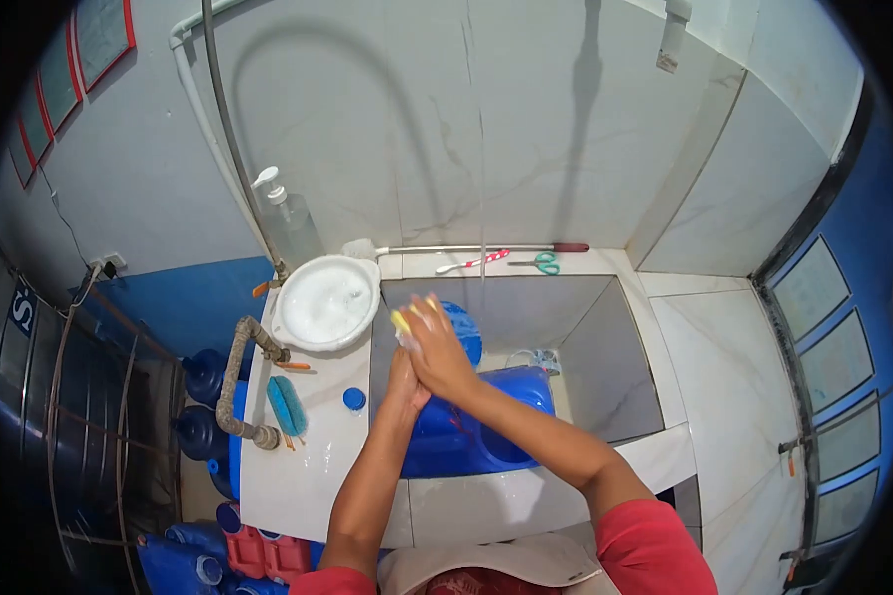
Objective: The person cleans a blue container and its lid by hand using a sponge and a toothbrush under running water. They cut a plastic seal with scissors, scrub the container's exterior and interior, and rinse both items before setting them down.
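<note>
Grip: the right hand (439,349) lies over the left hand (405,385), its blurred fingers curled about a yellow sponge (400,321) that shows at their far-left edge. The left hand is mostly covered, so I cannot tell whether it is closed or flat.
Basin: a tiled sink basin (605,367) set into the white tabletop (308,466). Both hands are held over its left half.
Jug: a big blue jug (486,416) lies tipped in the basin, directly under the hands and reaching toward the person and to the right. Its long axis seems to run near-to-far, though the hands hide which end is the mouth.
Nearer hand: the two are stacked, the left lower and closer to the jug's wall, the right on top with the sponge.
Bowl: a white bowl (325,302) of foam sits on the tabletop just left of the hands.
Bottle: a pump bottle (290,220) stands behind the bowl, against the wall.
Brush: a blue brush (288,405) lies left of the left forearm.
Cap: a blue cap (354,399) lies between the brush and the basin edge.
</note>
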